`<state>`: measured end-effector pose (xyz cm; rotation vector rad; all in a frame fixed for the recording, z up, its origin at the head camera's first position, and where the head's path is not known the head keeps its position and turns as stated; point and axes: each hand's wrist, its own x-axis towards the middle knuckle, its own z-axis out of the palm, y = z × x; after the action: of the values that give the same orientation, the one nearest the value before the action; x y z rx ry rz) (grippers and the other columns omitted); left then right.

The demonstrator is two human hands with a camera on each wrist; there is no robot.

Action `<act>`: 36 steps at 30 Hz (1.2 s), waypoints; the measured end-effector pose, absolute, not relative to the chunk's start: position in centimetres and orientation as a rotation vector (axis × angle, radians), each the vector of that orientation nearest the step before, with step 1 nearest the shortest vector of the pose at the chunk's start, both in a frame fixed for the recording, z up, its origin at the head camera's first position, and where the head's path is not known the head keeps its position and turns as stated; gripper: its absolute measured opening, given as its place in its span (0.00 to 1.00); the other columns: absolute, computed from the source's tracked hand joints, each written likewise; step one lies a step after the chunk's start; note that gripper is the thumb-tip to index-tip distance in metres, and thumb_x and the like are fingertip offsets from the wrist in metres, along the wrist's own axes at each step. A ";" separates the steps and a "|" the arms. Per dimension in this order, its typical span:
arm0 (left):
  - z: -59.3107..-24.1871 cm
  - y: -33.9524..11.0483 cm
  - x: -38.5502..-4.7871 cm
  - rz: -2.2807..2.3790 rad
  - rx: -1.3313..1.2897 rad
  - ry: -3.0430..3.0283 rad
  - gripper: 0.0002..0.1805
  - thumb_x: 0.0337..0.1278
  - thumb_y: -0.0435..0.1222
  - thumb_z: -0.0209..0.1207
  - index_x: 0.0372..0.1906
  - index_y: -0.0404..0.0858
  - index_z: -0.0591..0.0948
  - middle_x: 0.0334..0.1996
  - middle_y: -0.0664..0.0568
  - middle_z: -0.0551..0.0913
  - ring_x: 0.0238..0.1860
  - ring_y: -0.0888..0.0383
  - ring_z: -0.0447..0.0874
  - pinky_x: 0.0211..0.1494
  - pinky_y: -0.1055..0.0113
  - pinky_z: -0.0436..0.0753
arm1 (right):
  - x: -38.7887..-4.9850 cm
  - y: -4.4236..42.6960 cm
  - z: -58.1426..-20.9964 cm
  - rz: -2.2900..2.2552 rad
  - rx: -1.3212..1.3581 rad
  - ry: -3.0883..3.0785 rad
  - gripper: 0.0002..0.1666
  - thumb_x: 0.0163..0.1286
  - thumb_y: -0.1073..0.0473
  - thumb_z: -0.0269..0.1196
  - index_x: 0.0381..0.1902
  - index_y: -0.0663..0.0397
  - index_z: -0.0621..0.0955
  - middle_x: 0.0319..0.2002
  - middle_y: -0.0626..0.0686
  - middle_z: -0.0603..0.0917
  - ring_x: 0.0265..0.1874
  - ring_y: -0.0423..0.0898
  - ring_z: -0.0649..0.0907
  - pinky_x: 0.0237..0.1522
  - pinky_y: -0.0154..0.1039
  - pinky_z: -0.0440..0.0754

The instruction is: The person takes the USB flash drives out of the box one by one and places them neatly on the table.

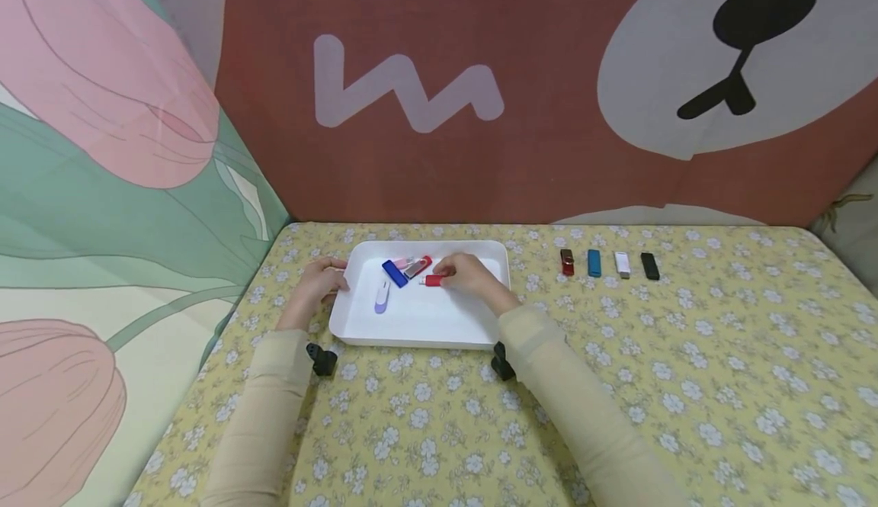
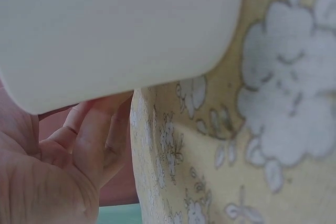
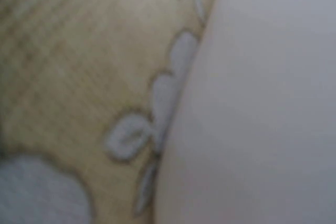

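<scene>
A white tray sits on the flowered tabletop. The left hand, fingers loose, seemingly touches its left side; the right hand pinches a red flash drive inside it. A slack pinch could let the drive slip.

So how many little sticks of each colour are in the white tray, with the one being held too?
Red USB sticks: 2, one in the right hand
Blue USB stick: 1
Purple USB stick: 1
Pink USB stick: 1
Total: 5
</scene>
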<state>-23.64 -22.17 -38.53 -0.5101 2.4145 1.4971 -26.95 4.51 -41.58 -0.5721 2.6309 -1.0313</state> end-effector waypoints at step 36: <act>-38.7 -22.3 -23.5 1.522 -0.487 2.396 0.29 0.55 0.26 0.51 0.65 0.34 0.67 0.62 0.37 0.69 0.45 0.52 0.77 0.36 0.70 0.77 | -27.4 5.4 -41.8 -1.425 -0.264 2.462 0.25 0.59 0.73 0.62 0.57 0.61 0.78 0.45 0.63 0.80 0.40 0.49 0.79 0.35 0.32 0.78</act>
<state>-23.47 -22.26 -38.69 -0.4870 2.3963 1.5215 -27.38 5.37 -41.79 -0.2640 2.4620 -1.4251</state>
